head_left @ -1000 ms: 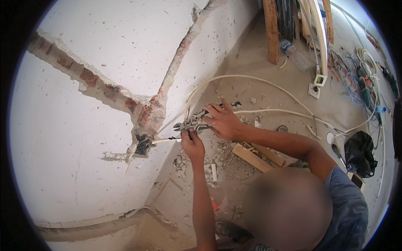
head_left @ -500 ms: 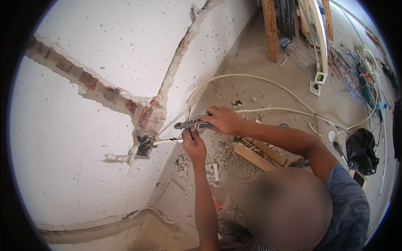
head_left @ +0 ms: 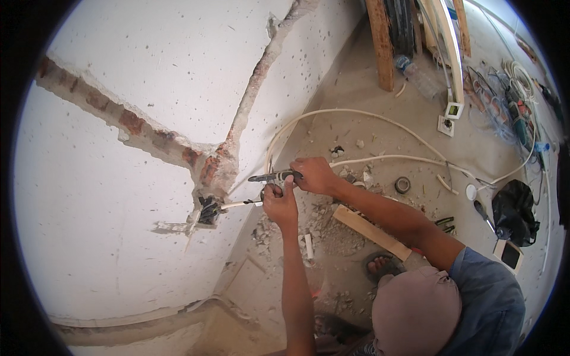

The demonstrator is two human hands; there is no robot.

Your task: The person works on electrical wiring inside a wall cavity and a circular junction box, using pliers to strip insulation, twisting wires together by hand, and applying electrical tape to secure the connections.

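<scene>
Neither of my own hands shows. Another person in a pinkish cap (head_left: 418, 314) crouches in front of me, facing the wall. Dark-jawed pliers (head_left: 270, 177) are gripped in that person's right hand (head_left: 314, 175), the jaws pointing left. Just below the jaws, the person's left hand (head_left: 281, 209) has its thumb up against the pliers and fingers curled round something dark I cannot make out. A pale cable (head_left: 237, 204) runs from the dark wires in the wall recess (head_left: 208, 210) to that left hand; its end is hidden there.
Broken channels (head_left: 148, 132) cut across the white wall. A looped cream cable (head_left: 368, 111), rubble, a wooden board (head_left: 371, 231) and a tape roll (head_left: 402, 184) lie on the floor. To the right are a black bag (head_left: 515, 213), a screwdriver (head_left: 484, 216) and a plastic bottle (head_left: 421, 77).
The person's head has shifted right and down, uncovering a foot and the tape roll. The pliers have turned in the person's hands, and the left thumb has risen against them.
</scene>
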